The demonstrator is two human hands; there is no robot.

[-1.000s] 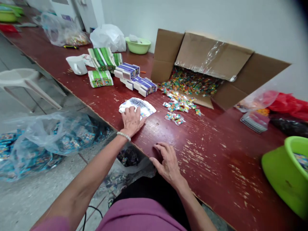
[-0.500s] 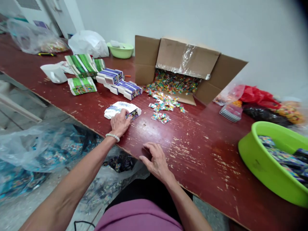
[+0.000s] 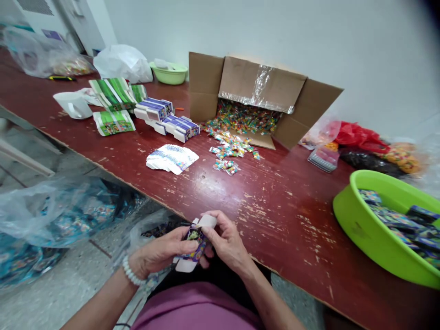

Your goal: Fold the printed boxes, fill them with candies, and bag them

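Observation:
A small printed carton (image 3: 194, 243) with its white end flaps sticking out is held between my two hands, just off the table's front edge. My left hand (image 3: 168, 250) grips its left side, thumb across the printed face. At the upper end, the fingers and thumb of my right hand (image 3: 227, 240) pinch near a white flap. A fanned stack of flat white cartons (image 3: 172, 158) lies on the table beyond my hands. Small wrapped candies (image 3: 227, 167) lie to the right of that stack, with more spilling from an open cardboard box (image 3: 263, 85).
Banded purple carton bundles (image 3: 180, 126) and green ones (image 3: 113, 123) sit at back left beside a white cup (image 3: 73, 105). A green basin (image 3: 371, 238) of filled cartons stands at right. Plastic bags of packets (image 3: 85, 215) lie below the table's front edge.
My left hand has left the stack with a flattened carton and come back toward my body. The carton is now opened out, and my right hand has closed on its upper end.

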